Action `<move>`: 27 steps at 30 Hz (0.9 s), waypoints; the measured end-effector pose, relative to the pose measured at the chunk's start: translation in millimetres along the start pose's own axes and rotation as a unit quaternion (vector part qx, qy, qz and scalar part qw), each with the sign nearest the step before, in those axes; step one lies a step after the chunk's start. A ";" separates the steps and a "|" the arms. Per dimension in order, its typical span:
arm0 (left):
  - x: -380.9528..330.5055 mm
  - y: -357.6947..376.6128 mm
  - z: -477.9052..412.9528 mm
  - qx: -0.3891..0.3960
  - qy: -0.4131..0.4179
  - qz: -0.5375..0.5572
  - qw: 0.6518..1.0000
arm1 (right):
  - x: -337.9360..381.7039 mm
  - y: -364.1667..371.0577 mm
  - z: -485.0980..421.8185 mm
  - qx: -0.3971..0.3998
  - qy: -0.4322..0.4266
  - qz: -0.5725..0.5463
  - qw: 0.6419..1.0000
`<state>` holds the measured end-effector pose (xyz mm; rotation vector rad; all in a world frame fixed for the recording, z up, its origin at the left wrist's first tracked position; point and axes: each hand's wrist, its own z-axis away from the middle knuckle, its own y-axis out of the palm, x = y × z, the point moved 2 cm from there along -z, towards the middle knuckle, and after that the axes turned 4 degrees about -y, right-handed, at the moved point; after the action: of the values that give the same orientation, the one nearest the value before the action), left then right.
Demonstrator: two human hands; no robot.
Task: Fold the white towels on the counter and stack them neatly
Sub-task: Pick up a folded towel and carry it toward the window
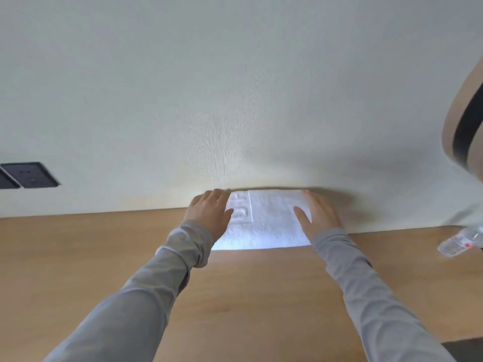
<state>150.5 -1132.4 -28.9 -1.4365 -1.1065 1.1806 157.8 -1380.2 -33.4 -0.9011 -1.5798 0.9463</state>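
A folded white towel (pixel 271 220) lies flat on the wooden worktop (pixel 248 296), its far edge pushed up against the pale wall (pixel 235 100). The cloth forms a tidy rectangle, long side running left to right, with a nubby terry surface. A raised band with embossed, letter-like marks crosses its left part, set off by a straight ridge. The near strip is washed out by bright light. Its left end lies under the flat left hand (pixel 209 212), its right end under the flat right hand (pixel 317 215).
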 end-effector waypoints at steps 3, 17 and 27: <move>-0.2 41.9 4.3 0.051 -0.015 -0.017 0.998 | -30.8 32.8 8.5 0.029 0.040 -0.034 0.998; 6.1 193.8 18.4 0.144 -0.521 0.647 0.538 | -96.1 148.0 34.9 0.066 0.384 -0.434 0.812; 7.0 200.7 4.9 0.040 -0.511 0.811 0.282 | -79.3 171.4 -9.3 -0.102 0.498 -0.725 0.465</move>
<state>161.9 -1155.3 -228.2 -1.2372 0.5914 3.8731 195.7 -1381.0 -218.6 0.1147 -0.7680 -0.9525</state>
